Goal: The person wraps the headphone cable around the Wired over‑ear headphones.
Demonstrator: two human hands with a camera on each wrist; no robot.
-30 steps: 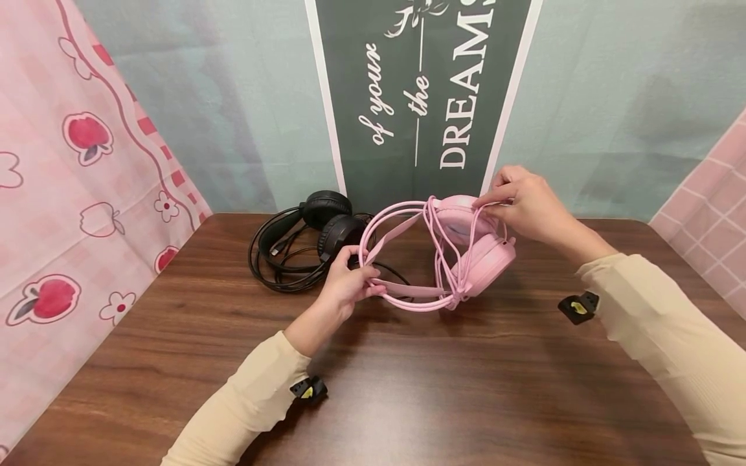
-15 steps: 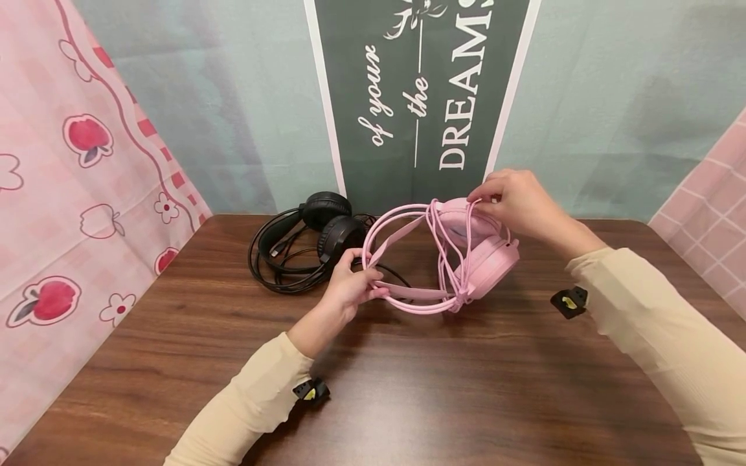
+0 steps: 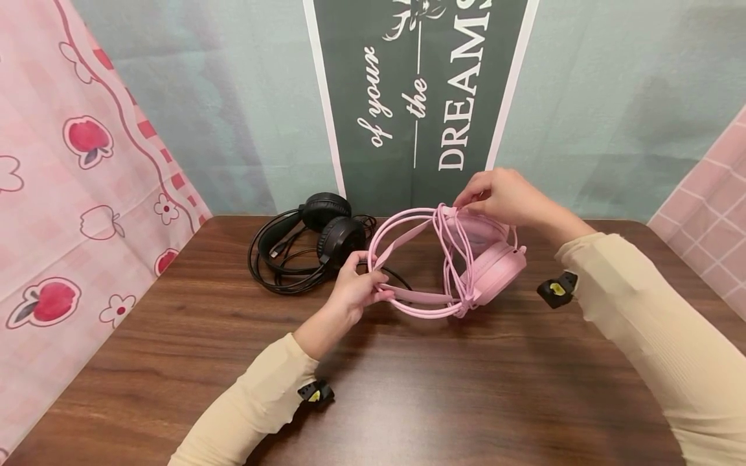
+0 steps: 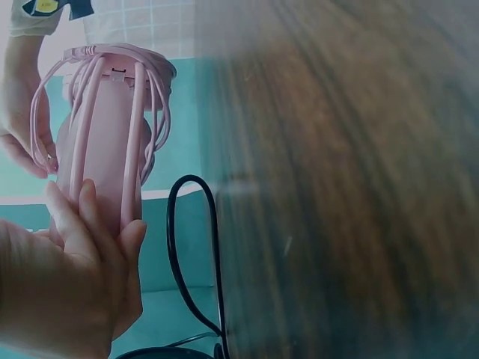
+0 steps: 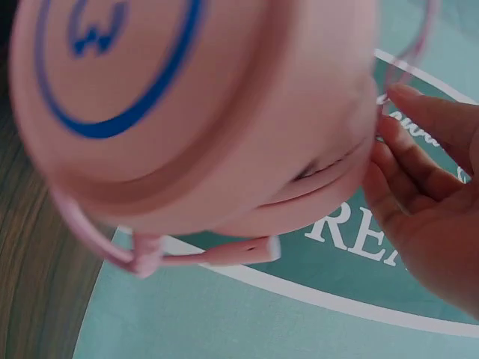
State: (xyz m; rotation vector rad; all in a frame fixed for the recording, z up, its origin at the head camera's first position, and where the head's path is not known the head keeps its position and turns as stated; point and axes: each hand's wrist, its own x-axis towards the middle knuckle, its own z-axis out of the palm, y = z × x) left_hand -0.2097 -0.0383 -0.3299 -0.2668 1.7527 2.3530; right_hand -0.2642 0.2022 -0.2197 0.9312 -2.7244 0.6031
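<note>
A pair of pink headphones (image 3: 497, 273) is held above the table, its thin pink cable (image 3: 464, 243) wound in several loops around the band near the ear cups. My left hand (image 3: 357, 285) grips the top of the headband, fingers on one side and thumb on the other, as the left wrist view shows on the band (image 4: 108, 142). At the upper ear cup, my right hand (image 3: 504, 196) pinches a strand of the cable between thumb and fingers. The right wrist view has an ear cup (image 5: 224, 97) with a blue ring close up, and my right hand (image 5: 434, 179) beside it.
Black headphones (image 3: 340, 239) with a coiled black cable (image 3: 256, 259) lie on the brown wooden table (image 3: 408, 388) at the back left, near my left hand. A fabric backdrop (image 3: 233, 110) hangs behind the table. Pink patterned cloth (image 3: 87, 194) stands along the left side.
My right hand has moved left along the upper ear cup toward the band. The pink headphones and my left hand have shifted slightly right and down.
</note>
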